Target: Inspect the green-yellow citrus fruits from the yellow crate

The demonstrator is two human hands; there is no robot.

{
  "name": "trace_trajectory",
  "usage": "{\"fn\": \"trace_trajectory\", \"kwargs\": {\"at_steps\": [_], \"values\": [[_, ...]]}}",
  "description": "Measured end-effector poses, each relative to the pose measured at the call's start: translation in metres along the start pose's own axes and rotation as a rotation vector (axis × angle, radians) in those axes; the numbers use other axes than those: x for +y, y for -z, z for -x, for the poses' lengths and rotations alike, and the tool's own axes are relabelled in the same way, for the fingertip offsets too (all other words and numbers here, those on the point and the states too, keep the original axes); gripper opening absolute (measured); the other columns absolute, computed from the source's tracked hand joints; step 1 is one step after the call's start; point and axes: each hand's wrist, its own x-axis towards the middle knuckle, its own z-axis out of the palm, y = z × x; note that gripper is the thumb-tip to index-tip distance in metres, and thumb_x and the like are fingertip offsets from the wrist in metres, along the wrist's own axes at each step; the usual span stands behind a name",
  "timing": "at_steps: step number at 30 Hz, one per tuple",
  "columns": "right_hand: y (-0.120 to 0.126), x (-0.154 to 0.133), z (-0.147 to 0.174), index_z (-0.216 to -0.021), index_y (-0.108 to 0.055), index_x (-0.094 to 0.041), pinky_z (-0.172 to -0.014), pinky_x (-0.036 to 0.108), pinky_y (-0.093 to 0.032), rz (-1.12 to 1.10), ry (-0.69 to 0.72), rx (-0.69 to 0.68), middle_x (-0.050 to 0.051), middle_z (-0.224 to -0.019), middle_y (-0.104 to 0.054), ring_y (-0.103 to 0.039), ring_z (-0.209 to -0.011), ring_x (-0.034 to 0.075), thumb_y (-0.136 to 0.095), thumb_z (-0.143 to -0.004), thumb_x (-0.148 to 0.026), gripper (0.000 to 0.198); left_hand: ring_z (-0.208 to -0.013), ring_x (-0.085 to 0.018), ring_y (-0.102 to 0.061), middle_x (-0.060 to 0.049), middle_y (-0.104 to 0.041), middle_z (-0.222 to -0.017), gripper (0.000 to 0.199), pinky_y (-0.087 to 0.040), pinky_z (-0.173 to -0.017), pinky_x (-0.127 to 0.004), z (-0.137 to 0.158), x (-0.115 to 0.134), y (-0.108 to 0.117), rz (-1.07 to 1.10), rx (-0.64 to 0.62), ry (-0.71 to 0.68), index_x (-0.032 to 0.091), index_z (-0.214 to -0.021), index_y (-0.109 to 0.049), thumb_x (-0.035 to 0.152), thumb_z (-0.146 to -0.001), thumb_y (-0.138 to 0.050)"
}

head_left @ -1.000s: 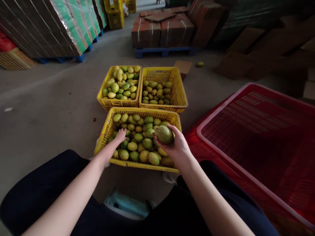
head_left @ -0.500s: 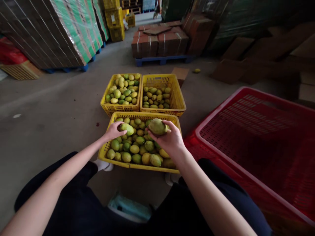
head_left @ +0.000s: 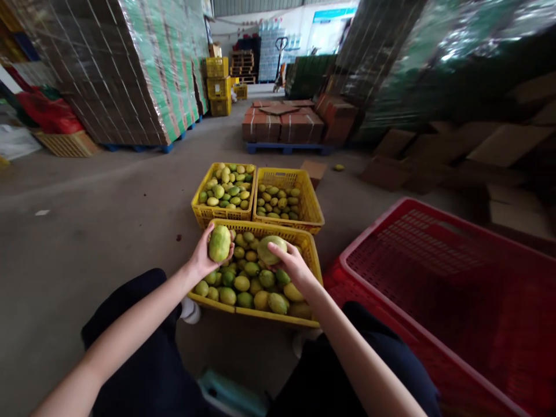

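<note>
My left hand (head_left: 204, 253) is closed around a bumpy yellow-green lemon (head_left: 219, 243), held upright over the left side of the near yellow crate (head_left: 313, 255). A larger, paler green lemon (head_left: 271, 250) is in my right hand (head_left: 294, 265), the thumb lying across its front. Both fruits are raised above the crate, apart from each other. Beneath them lie many green and yellow lemons (head_left: 242, 283), partly hidden by my hands.
Behind stand two more yellow crates: the left one (head_left: 202, 215) is heaped with fruit, the right one (head_left: 313, 200) lower filled. A large red crate (head_left: 347, 260) is at my right. Cartons on a blue pallet (head_left: 286, 147) stand farther back; a loose fruit (head_left: 339, 167) lies on the floor.
The view has tilted up, showing more of the warehouse. My left hand has turned its lemon from lying sideways to upright. My right hand has rotated, bringing its thumb over the larger lemon.
</note>
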Motion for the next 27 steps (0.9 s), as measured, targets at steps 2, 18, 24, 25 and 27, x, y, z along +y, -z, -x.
{"fn": "trace_trajectory", "kwargs": {"at_steps": [2, 18, 24, 25, 27], "values": [[-0.003, -0.002, 0.0, -0.088, -0.074, -0.019, -0.049, 0.023, -0.052, 0.069, 0.043, 0.06, 0.0, -0.074, -0.074, -0.066, -0.064, 0.016, -0.091, -0.059, -0.041, 0.039, -0.066, -0.016, -0.068, -0.008, -0.072, -0.082, 0.041, -0.059, -0.06, -0.027, -0.004, -0.002, -0.002, -0.062, -0.021, -0.027, 0.015, -0.091, -0.068, 0.052, -0.094, -0.05], [-0.024, 0.018, -0.003, -0.091, -0.065, -0.025, -0.079, 0.024, -0.054, -0.293, 0.152, -0.012, -0.005, -0.09, -0.073, -0.066, -0.081, 0.014, -0.092, -0.045, -0.014, 0.054, -0.086, -0.027, -0.074, -0.01, -0.072, -0.074, 0.031, -0.064, -0.07, -0.036, -0.018, -0.031, -0.028, 0.116, 0.012, -0.176, 0.018, -0.077, -0.069, 0.042, -0.083, -0.05], [-0.031, 0.011, 0.003, -0.098, -0.066, -0.026, -0.089, 0.027, -0.055, -0.103, 0.326, 0.098, -0.003, -0.1, -0.073, -0.067, -0.097, 0.017, -0.091, -0.046, -0.011, 0.059, -0.099, -0.029, -0.072, -0.007, -0.071, -0.069, 0.035, -0.061, -0.081, -0.036, -0.015, -0.035, -0.038, -0.031, 0.008, -0.465, 0.022, -0.064, -0.064, 0.053, -0.075, -0.054], [-0.033, 0.01, 0.004, -0.1, -0.066, -0.027, -0.093, 0.029, -0.054, -0.084, 0.35, 0.122, -0.002, -0.103, -0.073, -0.066, -0.102, 0.018, -0.091, -0.045, -0.008, 0.063, -0.101, -0.03, -0.072, -0.007, -0.071, -0.069, 0.036, -0.06, -0.083, -0.036, -0.014, -0.034, -0.039, -0.062, 0.003, -0.557, 0.021, -0.063, -0.065, 0.054, -0.075, -0.055], [-0.037, 0.008, 0.009, -0.1, -0.064, -0.026, -0.099, 0.032, -0.053, -0.062, 0.385, 0.154, -0.001, -0.108, -0.072, -0.065, -0.111, 0.02, -0.091, -0.042, -0.004, 0.067, -0.101, -0.03, -0.071, -0.008, -0.072, -0.07, 0.039, -0.058, -0.086, -0.036, -0.012, -0.032, -0.039, -0.148, -0.036, -0.726, 0.021, -0.062, -0.068, 0.055, -0.076, -0.057]]}}
